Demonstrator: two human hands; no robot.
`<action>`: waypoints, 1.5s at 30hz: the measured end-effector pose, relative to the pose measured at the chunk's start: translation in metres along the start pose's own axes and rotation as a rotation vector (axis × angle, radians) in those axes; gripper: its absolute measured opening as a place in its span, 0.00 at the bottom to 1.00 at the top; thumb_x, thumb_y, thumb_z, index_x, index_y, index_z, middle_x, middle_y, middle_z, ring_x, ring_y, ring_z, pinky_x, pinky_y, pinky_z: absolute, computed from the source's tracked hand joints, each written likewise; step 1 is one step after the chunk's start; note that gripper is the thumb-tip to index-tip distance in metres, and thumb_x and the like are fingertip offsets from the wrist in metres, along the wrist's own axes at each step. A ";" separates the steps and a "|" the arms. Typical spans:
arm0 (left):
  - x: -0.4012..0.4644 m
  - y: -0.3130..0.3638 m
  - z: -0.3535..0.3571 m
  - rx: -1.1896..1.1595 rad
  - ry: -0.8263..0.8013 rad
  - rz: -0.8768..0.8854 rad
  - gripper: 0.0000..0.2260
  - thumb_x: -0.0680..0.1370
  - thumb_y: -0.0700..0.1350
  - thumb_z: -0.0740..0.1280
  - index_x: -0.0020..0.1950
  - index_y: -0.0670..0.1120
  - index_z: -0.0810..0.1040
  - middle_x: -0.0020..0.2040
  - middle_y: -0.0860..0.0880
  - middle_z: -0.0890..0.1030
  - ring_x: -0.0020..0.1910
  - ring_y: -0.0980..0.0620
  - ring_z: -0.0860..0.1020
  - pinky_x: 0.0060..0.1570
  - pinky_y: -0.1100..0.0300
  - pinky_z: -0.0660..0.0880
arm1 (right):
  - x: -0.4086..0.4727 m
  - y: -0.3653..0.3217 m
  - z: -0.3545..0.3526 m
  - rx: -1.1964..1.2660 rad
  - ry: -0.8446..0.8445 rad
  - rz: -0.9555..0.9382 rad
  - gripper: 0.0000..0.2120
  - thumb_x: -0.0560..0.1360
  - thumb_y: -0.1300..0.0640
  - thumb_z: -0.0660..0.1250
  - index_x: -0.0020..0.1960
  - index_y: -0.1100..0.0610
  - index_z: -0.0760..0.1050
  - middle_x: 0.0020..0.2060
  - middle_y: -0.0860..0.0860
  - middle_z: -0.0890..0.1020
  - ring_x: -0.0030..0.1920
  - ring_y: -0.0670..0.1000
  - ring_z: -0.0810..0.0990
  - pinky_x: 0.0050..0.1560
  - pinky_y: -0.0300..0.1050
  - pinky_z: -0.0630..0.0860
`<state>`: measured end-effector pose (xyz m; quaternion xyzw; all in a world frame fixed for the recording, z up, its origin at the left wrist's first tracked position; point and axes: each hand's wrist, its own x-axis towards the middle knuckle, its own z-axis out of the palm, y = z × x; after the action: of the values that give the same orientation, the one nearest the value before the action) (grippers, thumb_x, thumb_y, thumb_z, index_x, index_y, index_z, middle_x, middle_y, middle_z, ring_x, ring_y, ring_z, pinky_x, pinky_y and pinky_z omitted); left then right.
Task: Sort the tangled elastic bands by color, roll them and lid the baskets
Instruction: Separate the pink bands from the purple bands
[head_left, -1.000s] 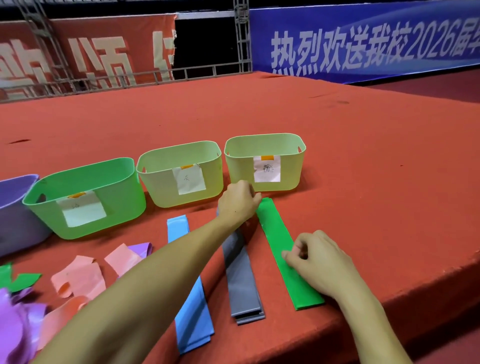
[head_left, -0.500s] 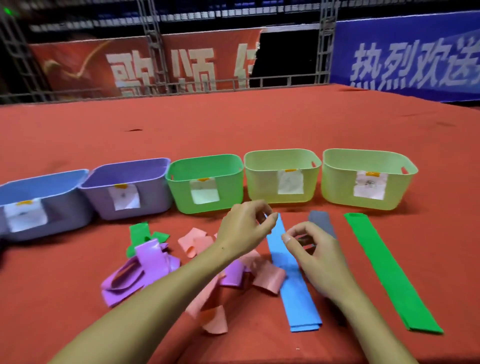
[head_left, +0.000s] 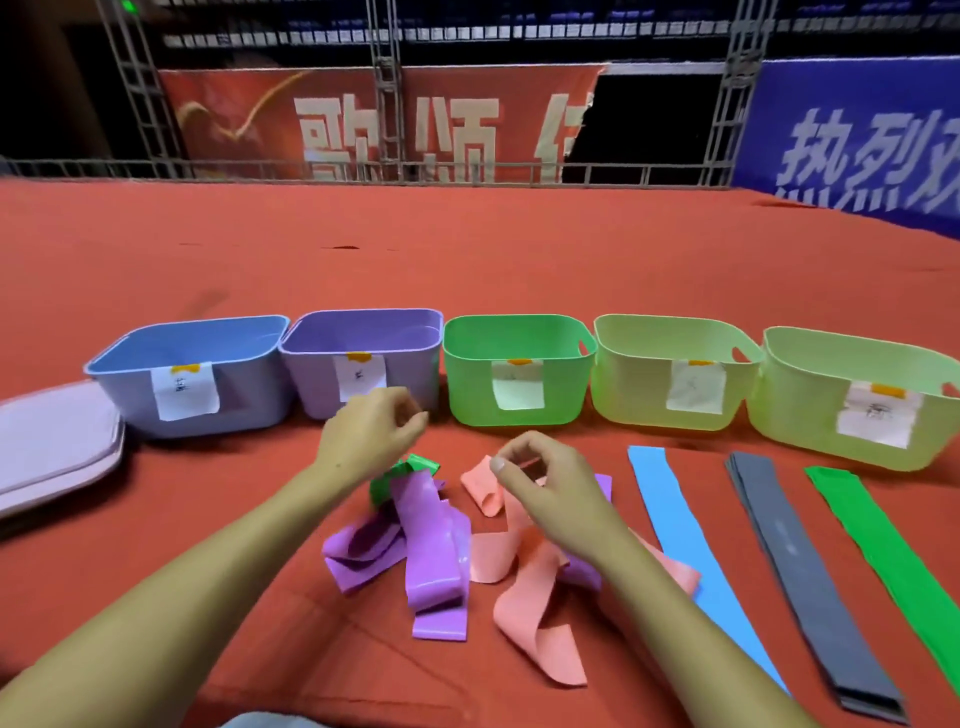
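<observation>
Both hands hover over the tangled heap (head_left: 441, 540) before the baskets (head_left: 514, 369); left hand (head_left: 371, 436) loosely curled, holds nothing; right hand (head_left: 545, 486) curled, grasp unclear; risk: pulling pink (head_left: 530, 618) drags looped purple (head_left: 431, 545), tightening knots.

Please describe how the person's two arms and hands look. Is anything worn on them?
Both forearms are bare right down to the frame edge: no sleeves, gloves, watch or rings show on the left hand or the right hand. The fingernails look short and unpainted.
</observation>
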<state>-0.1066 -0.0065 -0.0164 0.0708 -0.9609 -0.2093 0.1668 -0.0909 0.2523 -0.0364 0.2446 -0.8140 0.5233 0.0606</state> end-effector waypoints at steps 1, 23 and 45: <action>0.005 -0.017 0.001 0.032 -0.004 -0.066 0.10 0.76 0.60 0.67 0.42 0.55 0.80 0.41 0.56 0.85 0.47 0.46 0.84 0.46 0.51 0.81 | 0.008 -0.001 0.008 -0.015 -0.022 0.007 0.03 0.80 0.55 0.73 0.49 0.54 0.83 0.42 0.46 0.86 0.42 0.43 0.83 0.44 0.34 0.75; 0.036 -0.102 0.043 -0.339 0.067 -0.177 0.05 0.77 0.44 0.75 0.45 0.54 0.83 0.44 0.53 0.86 0.45 0.49 0.85 0.49 0.52 0.81 | 0.117 0.024 0.100 -0.450 -0.246 0.257 0.12 0.75 0.60 0.72 0.33 0.52 0.77 0.36 0.50 0.84 0.42 0.54 0.83 0.45 0.45 0.76; 0.033 0.096 -0.007 -0.766 0.084 0.088 0.14 0.78 0.35 0.76 0.60 0.47 0.81 0.48 0.44 0.84 0.33 0.58 0.84 0.31 0.61 0.80 | -0.028 0.009 -0.119 0.234 0.192 0.160 0.11 0.74 0.75 0.73 0.44 0.60 0.84 0.43 0.59 0.89 0.45 0.54 0.87 0.52 0.50 0.85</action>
<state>-0.1411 0.0703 0.0402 -0.0295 -0.8077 -0.5424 0.2293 -0.0895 0.3698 -0.0012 0.1332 -0.7550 0.6386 0.0671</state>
